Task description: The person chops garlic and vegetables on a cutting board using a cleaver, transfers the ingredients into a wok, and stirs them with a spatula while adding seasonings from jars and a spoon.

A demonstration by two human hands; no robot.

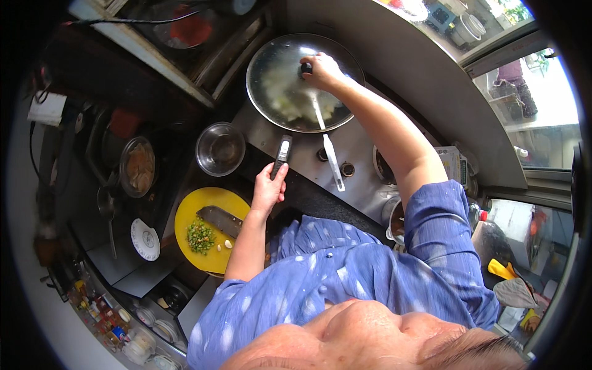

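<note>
A wide pan on the stove is covered by a glass lid point(277, 78), through which pale food shows. My right hand point(321, 71) grips the black lid knob point(306, 68). My left hand point(270, 187) holds the pan's dark handle point(283, 150). A white-handled utensil point(333, 162) sticks out from under the lid's near edge, its far end seen through the glass. Left of my left forearm lies a yellow cutting board point(189, 208) with a cleaver point(219, 221), chopped green vegetables point(200, 237) and garlic cloves point(228, 243).
An empty metal bowl point(220, 149) stands left of the pan. Farther left are a bowl of sliced food point(138, 166), a ladle point(106, 208) and a white plate point(145, 239). A pot point(395, 219) sits by my right elbow, and a wall with a window rises behind.
</note>
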